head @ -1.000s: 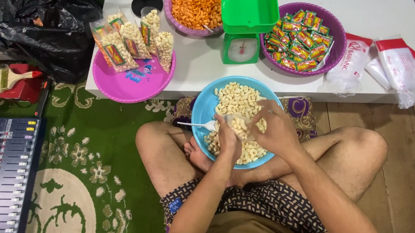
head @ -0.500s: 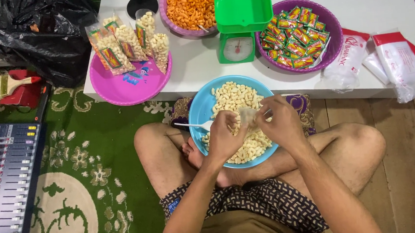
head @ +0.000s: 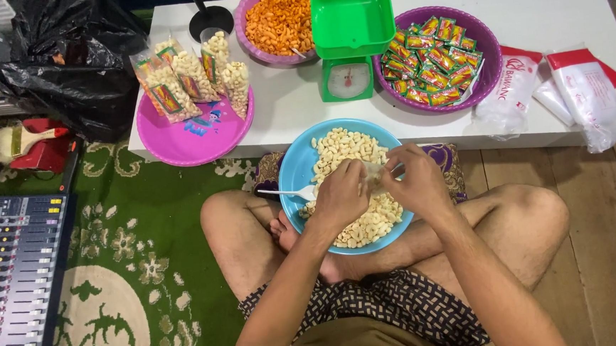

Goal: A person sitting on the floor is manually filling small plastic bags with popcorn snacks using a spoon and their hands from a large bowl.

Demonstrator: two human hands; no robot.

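Head view, looking down at my lap. My left hand (head: 343, 192) and right hand (head: 417, 184) meet over the blue bowl (head: 295, 168), fingers narrowed and pinching a small clear plastic bag (head: 374, 175) between them; the bag lies directly between the two sets of fingertips, touching both, above the centre of the bowl. Whether the bag holds anything I cannot tell. The bowl rests on my crossed legs and holds pale puffed snack pieces (head: 341, 149); a white plastic spoon (head: 288, 193) lies across its rim at 9 o'clock, its bowl end hidden under my left hand.

On the white table (head: 548, 16), at 12 o'clock from my hands, stands a green kitchen scale (head: 349, 80) with an empty green tray (head: 352, 15) on top. At 1 o'clock, a purple basin (head: 484, 84) holds small red-and-green sachets (head: 429, 59). At 11 o'clock, a pink basin (head: 245, 16) holds orange snack pieces (head: 280, 14). At 10 o'clock, a magenta tray (head: 195, 133), overhanging the table edge, carries filled snack packets (head: 192, 77) leaning upright. At 2 o'clock lie flat packs of clear bags (head: 581, 92). On the green carpet (head: 140, 226), at 9 o'clock, sits an audio mixer (head: 15, 283).
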